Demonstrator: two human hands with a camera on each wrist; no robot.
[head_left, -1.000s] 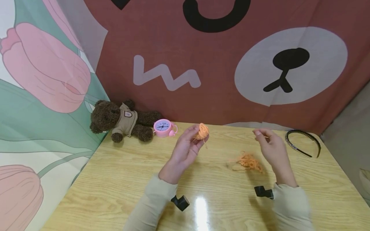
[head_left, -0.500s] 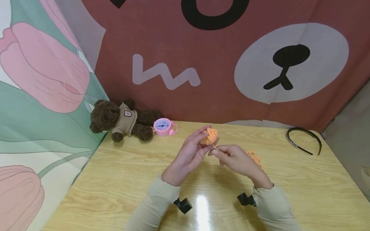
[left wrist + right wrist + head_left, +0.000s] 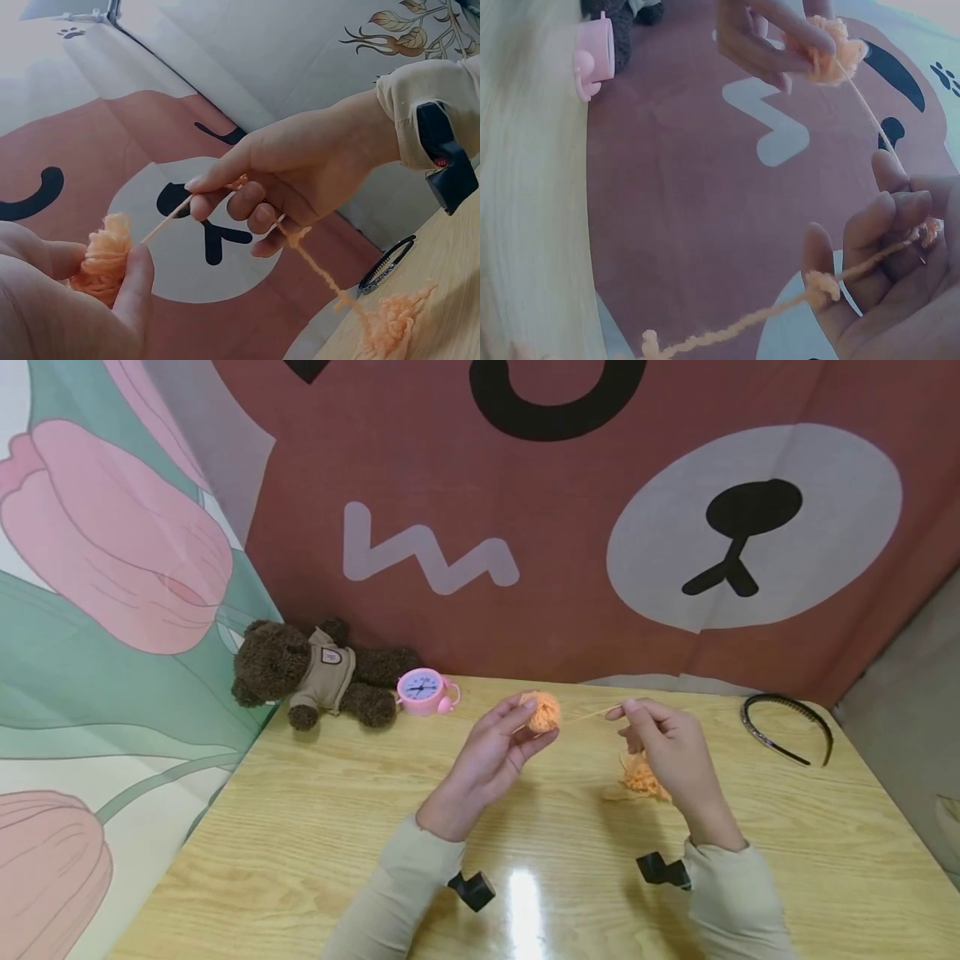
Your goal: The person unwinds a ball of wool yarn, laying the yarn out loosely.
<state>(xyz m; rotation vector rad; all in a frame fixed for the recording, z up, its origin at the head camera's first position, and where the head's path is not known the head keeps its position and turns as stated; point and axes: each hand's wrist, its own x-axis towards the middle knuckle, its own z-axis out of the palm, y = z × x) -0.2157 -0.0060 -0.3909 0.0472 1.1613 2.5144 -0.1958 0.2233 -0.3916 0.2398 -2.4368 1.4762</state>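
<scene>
My left hand (image 3: 487, 760) grips a small ball of orange yarn (image 3: 543, 713) between thumb and fingers, above the table. From the ball a taut yarn strand (image 3: 169, 219) runs to my right hand (image 3: 678, 756), whose thumb and forefinger pinch it. In the right wrist view, the strand passes on through the curled fingers (image 3: 870, 221) and trails out with small tangled knots. It leads down to a loose heap of orange yarn (image 3: 641, 777) on the table, partly hidden behind the right hand in the head view.
A brown teddy bear (image 3: 322, 677) lies at the table's back left, with a pink alarm clock (image 3: 422, 691) by its feet. A black headband (image 3: 787, 727) lies at the back right. Printed cloth (image 3: 562, 568) hangs behind the wooden table (image 3: 315, 827).
My right hand came in from the right to the yarn ball, then drew back rightward, pulling the strand straight. The ball has turned in my left hand and sits slightly further right than at first.
</scene>
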